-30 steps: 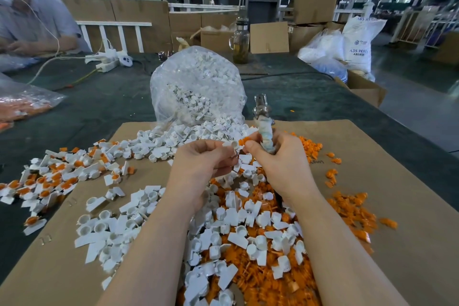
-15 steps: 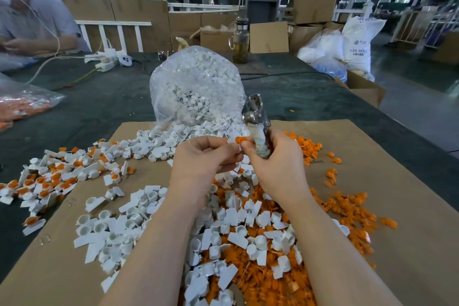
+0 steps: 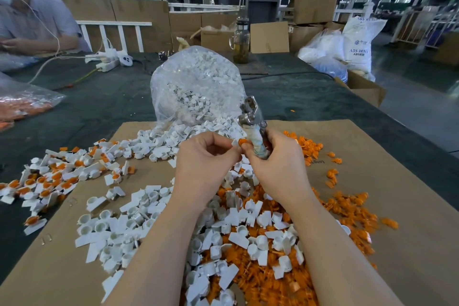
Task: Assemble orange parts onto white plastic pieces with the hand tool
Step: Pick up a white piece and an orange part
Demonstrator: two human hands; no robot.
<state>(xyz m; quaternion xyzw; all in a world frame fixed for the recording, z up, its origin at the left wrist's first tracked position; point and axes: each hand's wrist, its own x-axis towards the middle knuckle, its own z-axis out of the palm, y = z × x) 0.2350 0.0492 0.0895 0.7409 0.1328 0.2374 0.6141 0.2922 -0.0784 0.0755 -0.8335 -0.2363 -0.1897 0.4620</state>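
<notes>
My right hand (image 3: 275, 164) grips the wrapped handles of a metal hand tool (image 3: 250, 117), whose jaws point up and away. Its thumb presses an orange part (image 3: 243, 142). My left hand (image 3: 203, 156) pinches a small white plastic piece (image 3: 234, 143) right against that orange part. Both hands hover above a mixed heap of loose white pieces (image 3: 238, 226) and orange parts (image 3: 248, 281) on a cardboard sheet (image 3: 397, 206). Finished white pieces with orange inserts (image 3: 49, 179) lie at the left.
A clear bag of white pieces (image 3: 198, 82) spills open just beyond my hands. More orange parts (image 3: 347, 206) are scattered to the right. A bag of orange parts (image 3: 22, 104) lies far left, near a seated person (image 3: 32, 25). A glass jug (image 3: 241, 42) and a power strip (image 3: 109, 63) stand farther back.
The tool has tilted, its jaws swinging over to the left and lifting. My hands have drawn together, with the orange part now showing between the fingertips.
</notes>
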